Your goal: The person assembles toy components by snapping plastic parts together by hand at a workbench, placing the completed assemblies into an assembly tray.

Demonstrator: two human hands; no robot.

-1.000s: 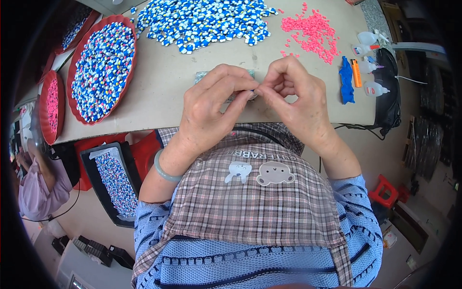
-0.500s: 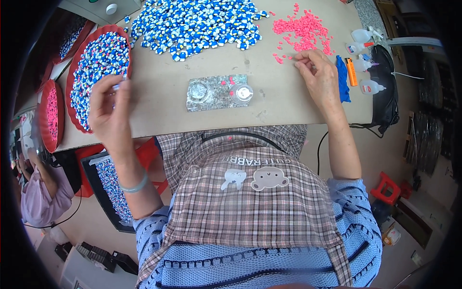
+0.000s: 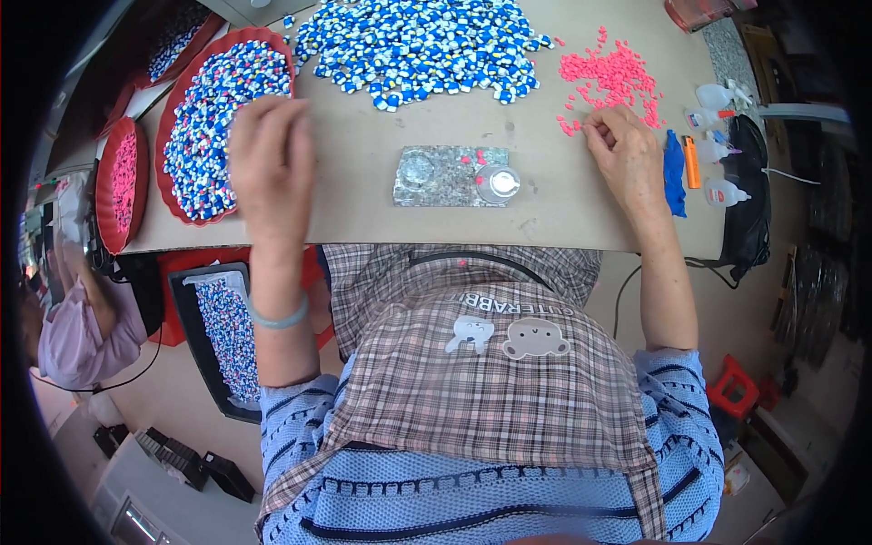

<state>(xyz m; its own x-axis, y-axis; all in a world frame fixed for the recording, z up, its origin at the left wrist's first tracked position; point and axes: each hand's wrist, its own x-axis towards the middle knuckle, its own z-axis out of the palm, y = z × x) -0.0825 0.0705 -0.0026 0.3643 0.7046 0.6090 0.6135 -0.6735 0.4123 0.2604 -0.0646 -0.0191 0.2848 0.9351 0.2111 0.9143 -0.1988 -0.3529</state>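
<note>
Pink bits (image 3: 627,82) lie past the stone block (image 3: 454,189), to its right, by our right hand (image 3: 629,156); let's pinch one softly. Our blurry left hand (image 3: 271,173) is left of the block. We can't tell either grip.

- Even, fairly bright light covers the beige tabletop (image 3: 354,186); its source lies outside the view.
- Shadows are soft and faint around the mottled stone slab (image 3: 441,193).
- A white glare spot sits on the clear round dish (image 3: 499,183).
- Blur smears the left hand (image 3: 271,163), while the right hand (image 3: 627,154) looks sharper.
- Fisheye distortion bows the table's front edge; black vignetting rings the view.
- The far right background is dim, its detail murky.
</note>
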